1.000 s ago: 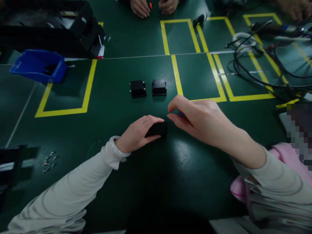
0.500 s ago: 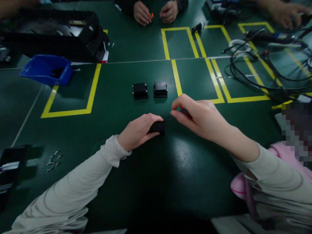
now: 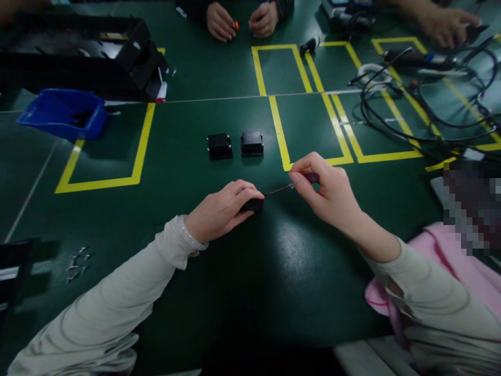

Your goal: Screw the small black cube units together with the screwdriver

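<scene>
My left hand (image 3: 225,208) is closed around a small black box-shaped part (image 3: 254,206) on the green table, its far end showing between thumb and fingers. In my right hand (image 3: 326,190) is a screwdriver (image 3: 310,178), pinched at its dark handle between thumb and fingers. The thin shaft slants down to the left, and its tip meets the upper right edge of the black part; the exact contact point is too small to make out. Beyond my hands stand two similar black box-shaped parts, one on the left (image 3: 219,146) and one on the right (image 3: 252,143), with small shiny screws at their sides.
Small metal pieces (image 3: 78,263) lie at left. A blue bin (image 3: 64,112) and a long black housing (image 3: 86,57) stand behind them. Black cables (image 3: 395,133) spread over the right side. Another person's hands (image 3: 221,22) rest across the table; pink cloth (image 3: 438,266) lies near my right arm.
My right hand has drawn slightly back to the right, and more of the screwdriver's shaft shows. My left hand stays on the black part. The whole view has shifted a little.
</scene>
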Demonstrator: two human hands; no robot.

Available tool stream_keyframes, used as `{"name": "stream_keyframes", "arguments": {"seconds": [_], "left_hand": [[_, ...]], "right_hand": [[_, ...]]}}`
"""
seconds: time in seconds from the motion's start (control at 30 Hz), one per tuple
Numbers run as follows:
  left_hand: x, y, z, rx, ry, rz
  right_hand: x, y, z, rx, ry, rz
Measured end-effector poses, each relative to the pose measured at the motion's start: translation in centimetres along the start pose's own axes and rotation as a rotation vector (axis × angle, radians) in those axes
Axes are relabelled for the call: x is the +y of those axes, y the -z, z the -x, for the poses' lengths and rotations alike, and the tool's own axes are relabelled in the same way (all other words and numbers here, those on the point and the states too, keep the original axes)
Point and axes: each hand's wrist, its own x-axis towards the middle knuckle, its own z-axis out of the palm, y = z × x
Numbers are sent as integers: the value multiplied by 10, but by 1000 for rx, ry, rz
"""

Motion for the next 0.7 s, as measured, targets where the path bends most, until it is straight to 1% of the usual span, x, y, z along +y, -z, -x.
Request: {"name": "stream_keyframes", "arguments": {"seconds": [0.13, 0.23, 0.37, 0.53, 0.63, 0.7], "left_hand": [[2, -3, -3, 11, -15, -13], [3, -8, -4, 31, -11, -29], [3, -15, -4, 77, -14, -51], [0, -19, -5, 145, -42, -78], [-1, -21, -4, 163, -51, -75], [-2, -22, -4, 174, -52, -70]], "right_hand": [[11, -7, 4, 98, 34, -98], [15, -9, 7, 143, 47, -118], [17, -10, 9, 136, 67, -152], [20, -12, 9, 133, 57, -174], [22, -12, 9, 147, 45, -190], [23, -12, 10, 135, 41, -195]]}}
